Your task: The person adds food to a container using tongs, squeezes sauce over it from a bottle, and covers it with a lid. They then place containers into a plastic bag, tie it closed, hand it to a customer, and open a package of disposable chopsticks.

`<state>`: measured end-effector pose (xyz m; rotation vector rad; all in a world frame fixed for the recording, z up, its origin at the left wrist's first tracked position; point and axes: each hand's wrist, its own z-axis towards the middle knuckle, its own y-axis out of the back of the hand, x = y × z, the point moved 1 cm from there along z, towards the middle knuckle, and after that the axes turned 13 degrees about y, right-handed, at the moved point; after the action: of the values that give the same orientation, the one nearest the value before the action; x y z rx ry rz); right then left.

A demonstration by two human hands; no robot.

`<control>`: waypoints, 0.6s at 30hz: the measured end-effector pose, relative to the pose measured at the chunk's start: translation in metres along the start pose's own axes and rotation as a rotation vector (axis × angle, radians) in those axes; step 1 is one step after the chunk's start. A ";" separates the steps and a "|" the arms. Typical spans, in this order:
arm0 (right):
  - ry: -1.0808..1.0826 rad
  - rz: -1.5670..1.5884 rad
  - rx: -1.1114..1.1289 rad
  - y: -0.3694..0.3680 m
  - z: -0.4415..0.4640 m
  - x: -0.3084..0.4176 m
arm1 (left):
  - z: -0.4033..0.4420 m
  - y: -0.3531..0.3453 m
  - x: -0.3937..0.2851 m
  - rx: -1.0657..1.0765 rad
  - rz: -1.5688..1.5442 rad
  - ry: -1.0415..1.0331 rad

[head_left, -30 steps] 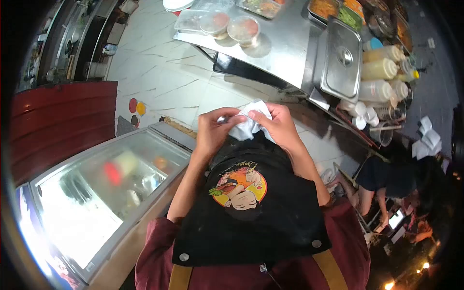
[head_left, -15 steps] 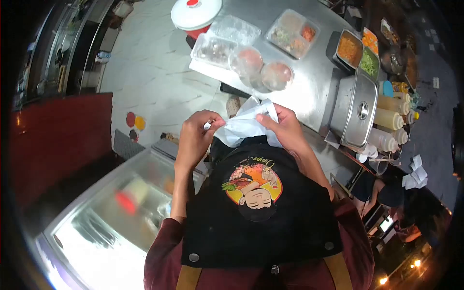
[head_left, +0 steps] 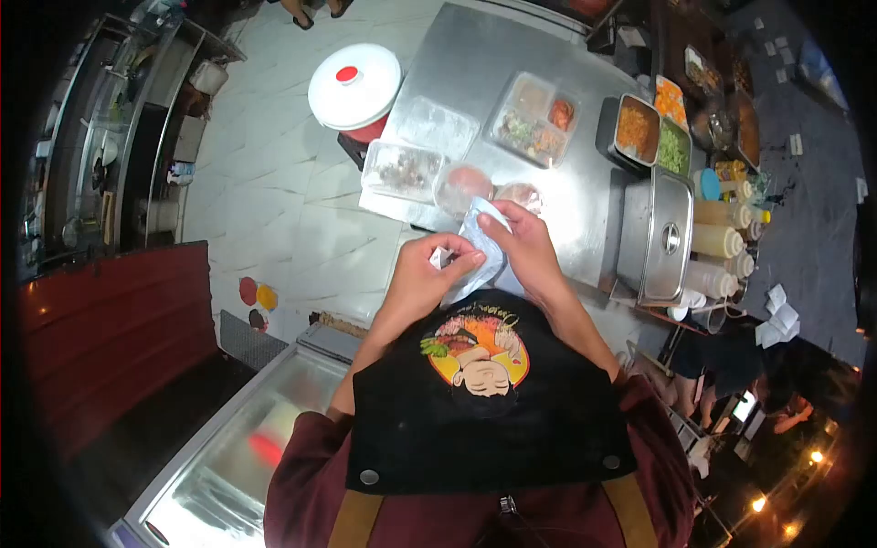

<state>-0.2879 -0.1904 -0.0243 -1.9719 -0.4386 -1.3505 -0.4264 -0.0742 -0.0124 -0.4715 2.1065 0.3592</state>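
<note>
Both hands hold a thin white plastic bag (head_left: 486, 245) in front of my black apron (head_left: 402, 420). My left hand (head_left: 422, 277) is closed on the bag's left side, and a small white piece pokes out between its thumb and fingers at the knuckles. With thumb and fingers, my right hand (head_left: 528, 248) pinches the bag's upper right part. Just beyond the hands, a round clear tub (head_left: 463, 187) and another round tub (head_left: 523, 196), partly hidden by my right hand, stand on the steel table (head_left: 457, 55).
On the table are a clear box (head_left: 402, 171) and a divided food tray (head_left: 534, 121). A white-lidded red pot (head_left: 354, 87) stands left of it. At right are a lidded steel pan (head_left: 660, 237), shredded carrot (head_left: 637, 128) and sauce bottles (head_left: 717, 240). A glass-topped freezer (head_left: 247, 429) is lower left.
The bag is now gathered narrower and held higher, nearer the table. My left hand has moved right and closer to my right hand. The view has shifted slightly.
</note>
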 end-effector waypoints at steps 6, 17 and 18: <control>0.022 -0.098 0.108 0.029 0.005 0.034 | 0.012 -0.022 -0.022 -0.121 -0.199 -0.065; -0.098 -0.165 0.243 0.068 0.038 0.076 | 0.021 -0.038 -0.034 -0.154 0.013 0.022; -0.134 -0.075 0.282 0.077 0.043 0.081 | 0.021 -0.039 -0.036 -0.163 -0.014 0.023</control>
<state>-0.1784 -0.2223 0.0128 -1.8309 -0.7312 -1.1351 -0.3750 -0.0933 0.0037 -0.5874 2.1039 0.5229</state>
